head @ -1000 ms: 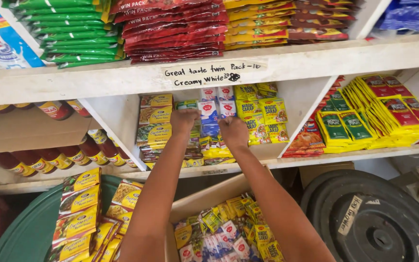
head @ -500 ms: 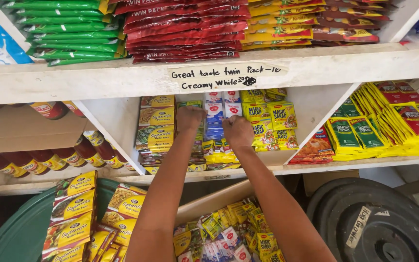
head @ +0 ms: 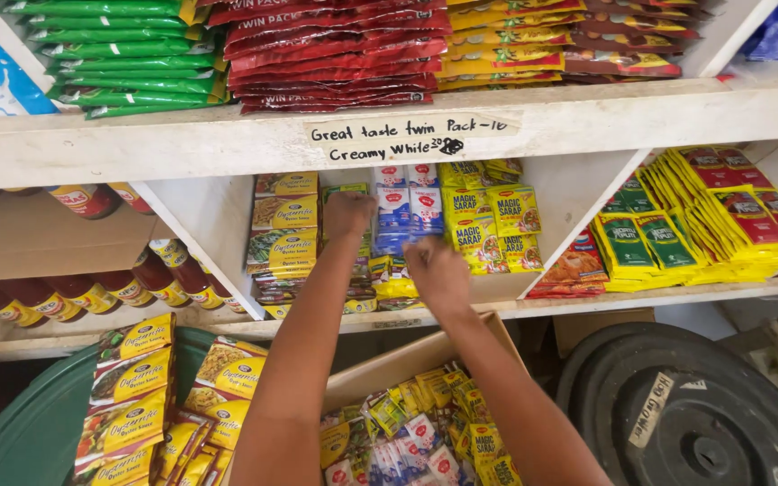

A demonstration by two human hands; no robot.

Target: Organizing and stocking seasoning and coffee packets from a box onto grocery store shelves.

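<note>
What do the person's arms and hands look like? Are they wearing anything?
Both arms are bare from the bottom edge of the picture up to the hands: no sleeves, gloves, watch or bracelets show. The left hand and the right hand are seen from the back, so any rings are hard to tell.

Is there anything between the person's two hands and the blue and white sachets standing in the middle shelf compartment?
Nothing visible stands in the way. The left hand is already at the blue and white sachets; the right hand is just below them, in front of the yellow sachets.
</note>
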